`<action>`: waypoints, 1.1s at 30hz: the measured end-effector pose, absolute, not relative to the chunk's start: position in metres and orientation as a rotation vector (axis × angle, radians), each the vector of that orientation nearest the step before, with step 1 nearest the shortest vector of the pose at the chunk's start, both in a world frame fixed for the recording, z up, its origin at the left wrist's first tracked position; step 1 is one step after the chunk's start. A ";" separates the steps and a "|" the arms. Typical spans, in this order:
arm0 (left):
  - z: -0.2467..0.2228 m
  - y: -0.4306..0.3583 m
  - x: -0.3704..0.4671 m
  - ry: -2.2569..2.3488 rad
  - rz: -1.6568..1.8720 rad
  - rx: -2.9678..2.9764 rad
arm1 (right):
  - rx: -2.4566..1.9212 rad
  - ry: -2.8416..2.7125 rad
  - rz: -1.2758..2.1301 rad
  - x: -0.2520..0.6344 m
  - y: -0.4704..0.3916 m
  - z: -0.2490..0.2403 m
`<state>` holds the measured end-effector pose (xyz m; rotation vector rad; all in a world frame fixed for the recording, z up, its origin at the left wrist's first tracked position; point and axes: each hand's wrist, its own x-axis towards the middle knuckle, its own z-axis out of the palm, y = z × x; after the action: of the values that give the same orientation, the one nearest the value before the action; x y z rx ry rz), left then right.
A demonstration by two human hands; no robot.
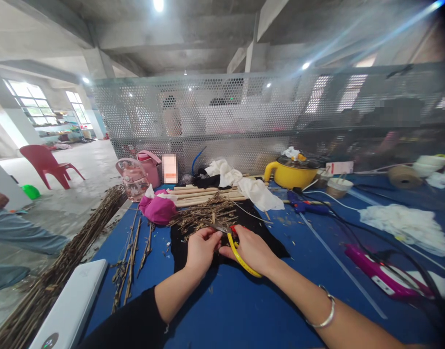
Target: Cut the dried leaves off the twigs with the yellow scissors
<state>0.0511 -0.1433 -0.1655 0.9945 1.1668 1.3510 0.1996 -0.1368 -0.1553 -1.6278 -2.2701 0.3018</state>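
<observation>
My right hand (pixel 249 249) is wrapped round yellow-handled pruning shears (pixel 248 267), whose metal blades point left towards my other hand. Close beside the blades, my left hand (pixel 201 248) is closed in a pinch; what it holds is too small to make out. Both hands are over the front of a black cloth (pixel 271 237) on the blue table (pixel 222 310). Just beyond them lies a heap of short brown twig pieces (pixel 208 211) on the cloth. Longer dry stalks (pixel 130 259) lie left of the cloth.
Behind the heap are pale sticks (pixel 193 194), white cloth (pixel 257 191) and a yellow pot (pixel 293 174). A magenta bundle (pixel 160 208) and pink bottles stand at the left. On the right are a glue gun (pixel 309 206), cables and a magenta power strip (pixel 386 276). A person's legs show far left.
</observation>
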 end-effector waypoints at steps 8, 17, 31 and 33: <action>-0.163 -0.147 0.053 1.202 1.339 1.074 | -1.592 -2.239 0.321 0.195 -0.139 -0.154; -0.163 -0.148 0.054 1.138 1.355 1.074 | -1.663 -2.227 0.388 0.194 -0.139 -0.153; -0.164 -0.144 0.053 1.095 1.343 0.924 | -1.738 -2.236 0.322 0.194 -0.135 -0.153; -0.164 -0.142 0.052 1.079 1.365 0.864 | -1.748 -2.231 0.290 0.196 -0.135 -0.151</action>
<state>0.0518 -0.1422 -0.1636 0.8638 1.0793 1.3652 0.1956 -0.1351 -0.1511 -1.7485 -2.2305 0.2904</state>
